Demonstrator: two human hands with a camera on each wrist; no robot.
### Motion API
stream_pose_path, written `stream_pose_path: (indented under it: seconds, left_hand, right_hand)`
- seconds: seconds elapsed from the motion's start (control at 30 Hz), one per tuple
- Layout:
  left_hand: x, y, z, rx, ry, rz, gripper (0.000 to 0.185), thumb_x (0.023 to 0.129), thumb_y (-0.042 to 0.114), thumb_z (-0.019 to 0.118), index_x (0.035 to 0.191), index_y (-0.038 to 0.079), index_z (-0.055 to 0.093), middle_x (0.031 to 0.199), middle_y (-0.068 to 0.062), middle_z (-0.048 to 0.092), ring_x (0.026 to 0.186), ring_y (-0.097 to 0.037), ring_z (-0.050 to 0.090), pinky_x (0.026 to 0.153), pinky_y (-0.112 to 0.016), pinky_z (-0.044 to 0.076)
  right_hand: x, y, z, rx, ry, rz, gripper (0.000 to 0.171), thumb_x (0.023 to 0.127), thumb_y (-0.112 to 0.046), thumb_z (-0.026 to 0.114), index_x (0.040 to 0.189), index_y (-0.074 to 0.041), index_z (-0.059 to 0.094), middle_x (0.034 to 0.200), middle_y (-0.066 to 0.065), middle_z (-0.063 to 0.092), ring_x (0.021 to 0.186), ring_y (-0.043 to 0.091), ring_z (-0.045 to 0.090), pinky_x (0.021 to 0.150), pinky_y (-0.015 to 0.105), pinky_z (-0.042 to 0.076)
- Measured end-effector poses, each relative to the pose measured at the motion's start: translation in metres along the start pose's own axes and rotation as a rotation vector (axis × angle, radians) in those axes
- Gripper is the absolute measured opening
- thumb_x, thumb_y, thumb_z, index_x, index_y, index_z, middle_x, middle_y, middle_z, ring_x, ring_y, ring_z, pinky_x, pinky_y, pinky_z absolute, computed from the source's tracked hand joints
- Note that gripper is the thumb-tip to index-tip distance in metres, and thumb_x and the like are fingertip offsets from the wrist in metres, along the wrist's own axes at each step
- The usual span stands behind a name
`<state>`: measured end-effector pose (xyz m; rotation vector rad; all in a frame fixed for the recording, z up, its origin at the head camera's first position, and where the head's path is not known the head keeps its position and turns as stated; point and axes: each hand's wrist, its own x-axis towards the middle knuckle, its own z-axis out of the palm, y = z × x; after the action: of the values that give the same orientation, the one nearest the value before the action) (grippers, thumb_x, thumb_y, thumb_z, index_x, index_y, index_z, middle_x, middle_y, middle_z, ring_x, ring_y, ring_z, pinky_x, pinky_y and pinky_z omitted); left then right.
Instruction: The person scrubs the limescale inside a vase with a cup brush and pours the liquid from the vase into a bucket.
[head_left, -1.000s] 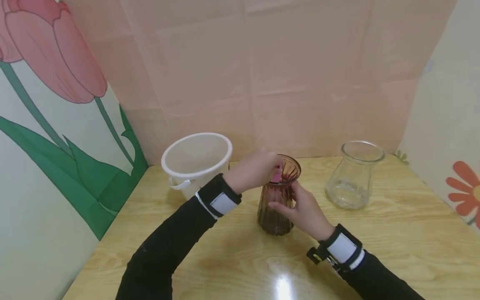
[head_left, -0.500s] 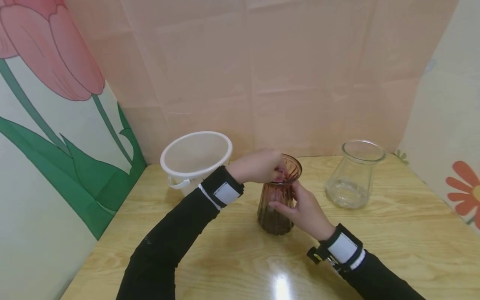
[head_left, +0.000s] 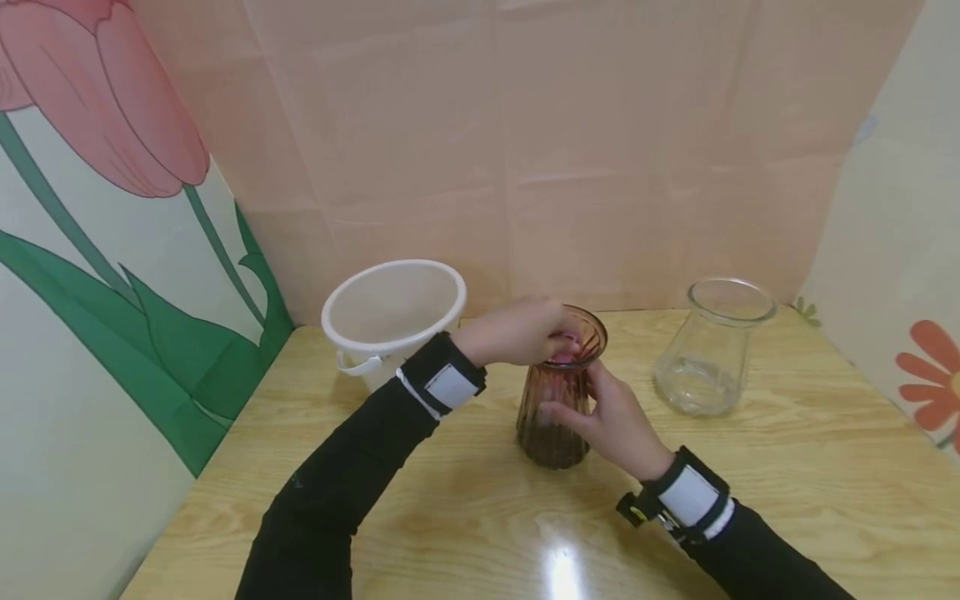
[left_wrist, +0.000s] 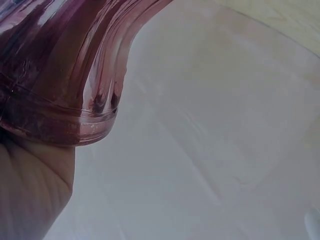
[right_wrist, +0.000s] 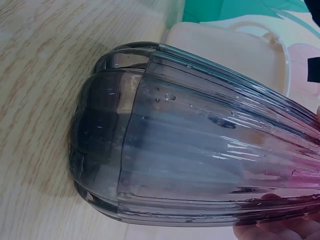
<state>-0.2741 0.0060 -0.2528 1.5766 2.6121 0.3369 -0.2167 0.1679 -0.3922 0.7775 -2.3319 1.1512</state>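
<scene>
A ribbed glass vase point(head_left: 553, 417), pink at the top and smoky grey below, stands upright on the table. My right hand point(head_left: 611, 421) holds it from the right side, thumb in front and fingers behind, just under the rim. The left hand point(head_left: 517, 331) reaches over from the left, its fingertips inside the flared mouth. They pinch a small pink piece point(head_left: 564, 357), mostly hidden by hand and rim; its kind I cannot tell. Pink shows through the glass wall in the right wrist view, with water drops on it. The vase's rim point(left_wrist: 65, 127) overlaps the left hand in the left wrist view.
A white bucket point(head_left: 358, 343) with a handle stands behind the left forearm. To the right stands a clear glass vase point(head_left: 697, 379) with a little water at its bottom. A pink-covered wall point(head_left: 585, 167) closes off the back of the wooden table point(head_left: 450, 517).
My left hand has shifted slightly right, its fingers further into the vase's mouth along with the pink piece. The right hand keeps its hold on the vase.
</scene>
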Motion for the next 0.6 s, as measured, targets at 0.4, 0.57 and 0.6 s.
stream_pose_path:
  seconds: [0.4,0.57,0.6]
  left_hand:
    - [-0.0039,0.0016,-0.0004,-0.053,0.041,0.016,0.016,0.099,0.015,0.056,0.089,0.008,0.067,0.077,0.001,0.063,0.069,-0.008,0.057,0.064,-0.018,0.044]
    - [-0.0058,0.0037,-0.0013,-0.052,0.034,-0.002,0.016,0.1,0.015,0.055,0.09,0.008,0.066,0.079,0.001,0.063,0.071,-0.008,0.058,0.066,-0.019,0.044]
    - [-0.0061,0.004,-0.0013,-0.054,0.032,-0.003,0.016,0.1,0.014,0.055,0.09,0.008,0.066,0.08,0.001,0.063,0.072,-0.008,0.058,0.066,-0.019,0.044]
  right_hand:
    - [0.0007,-0.0027,-0.002,0.018,-0.012,0.007,0.075,0.082,-0.016,0.08,0.142,-0.01,0.036,0.127,0.012,0.058,0.106,0.025,0.062,0.083,0.037,0.054]
    - [0.0006,-0.004,-0.0016,0.02,-0.011,0.013,0.073,0.082,-0.016,0.08,0.141,-0.01,0.038,0.125,0.011,0.059,0.104,0.023,0.062,0.08,0.037,0.055]
    - [0.0004,-0.0043,-0.0016,0.02,-0.012,0.013,0.073,0.082,-0.016,0.08,0.141,-0.01,0.038,0.124,0.011,0.059,0.103,0.023,0.062,0.08,0.037,0.055]
